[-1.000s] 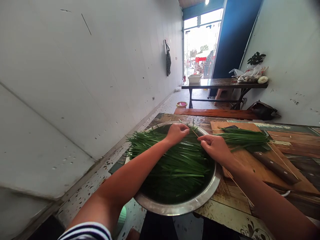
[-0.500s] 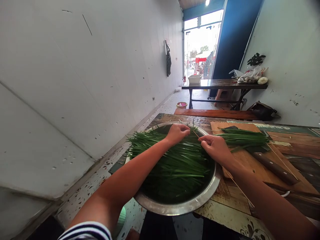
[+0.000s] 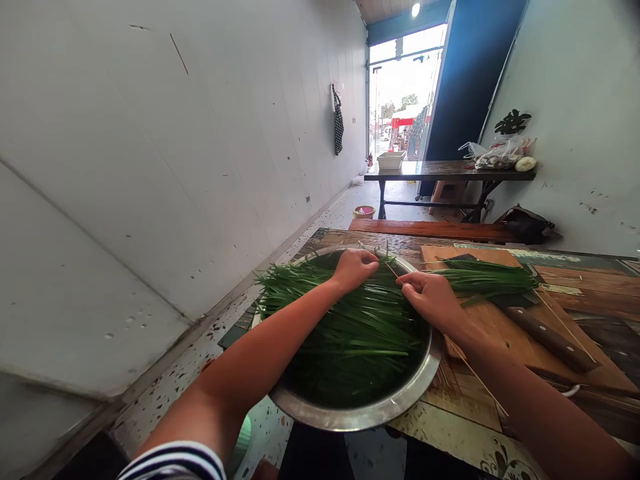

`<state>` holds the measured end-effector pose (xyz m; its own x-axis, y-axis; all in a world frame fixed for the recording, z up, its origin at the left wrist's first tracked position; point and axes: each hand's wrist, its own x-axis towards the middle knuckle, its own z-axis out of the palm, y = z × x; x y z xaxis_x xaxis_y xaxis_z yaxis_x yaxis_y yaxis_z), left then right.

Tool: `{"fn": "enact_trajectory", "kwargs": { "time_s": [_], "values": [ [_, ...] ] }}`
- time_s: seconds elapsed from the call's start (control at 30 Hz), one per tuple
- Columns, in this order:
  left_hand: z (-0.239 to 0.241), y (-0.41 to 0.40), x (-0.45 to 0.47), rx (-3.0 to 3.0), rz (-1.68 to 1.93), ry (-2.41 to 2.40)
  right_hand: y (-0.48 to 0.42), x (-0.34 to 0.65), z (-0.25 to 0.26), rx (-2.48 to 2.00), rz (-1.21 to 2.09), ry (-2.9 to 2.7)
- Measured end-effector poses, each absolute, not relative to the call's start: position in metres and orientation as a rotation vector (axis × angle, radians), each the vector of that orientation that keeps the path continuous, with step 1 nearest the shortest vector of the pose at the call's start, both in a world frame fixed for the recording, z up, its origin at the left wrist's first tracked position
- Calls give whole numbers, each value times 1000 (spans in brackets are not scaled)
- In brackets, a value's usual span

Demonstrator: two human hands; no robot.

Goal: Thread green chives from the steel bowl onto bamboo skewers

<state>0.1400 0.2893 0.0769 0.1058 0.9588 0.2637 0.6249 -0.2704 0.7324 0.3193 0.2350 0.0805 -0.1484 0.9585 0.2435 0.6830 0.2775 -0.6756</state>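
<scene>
A wide steel basin [image 3: 345,420] holds many long green garlic chives [image 3: 365,320] lying in dark water. Above the basin's far side, my left hand [image 3: 356,268] is closed in a pinch, with chive leaves showing at its fingertips. My right hand [image 3: 431,297] grips a thin wooden skewer [image 3: 393,271] between thumb and fingers over the right rim. The skewer's tip points up and left toward the pinched leaves. Exactly how leaf and skewer meet is too small to tell.
Right of the basin is a wooden cutting board [image 3: 485,337] with more chives [image 3: 493,275] and a knife [image 3: 550,337]. Loose skewers [image 3: 447,377] lie beside the basin. Beyond stand a bench [image 3: 430,229] and a dark table [image 3: 425,170]. A white wall [image 3: 175,167] runs along the left.
The view has shifted very slightly. Both hands keep nearly the same place and grip, with the left fingertips a touch further left of the skewer.
</scene>
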Motion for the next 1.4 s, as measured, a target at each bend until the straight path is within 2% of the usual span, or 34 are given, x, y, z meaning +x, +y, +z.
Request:
{"fn": "enact_trajectory", "kwargs": {
  "time_s": [0.47,0.73,0.97,1.4],
  "values": [
    [71,293,139,1757,940,1408,237,319,77,-1476,575,-1825],
    [78,289,138,2212,965,1654,236,318,80,-1489,566,-1871],
    [78,289,140,1857,977,1487,235,317,79,-1492,559,-1897],
    [77,290,141,1825,1025,1483,237,319,77,-1462,530,-1931]
  ]
}}
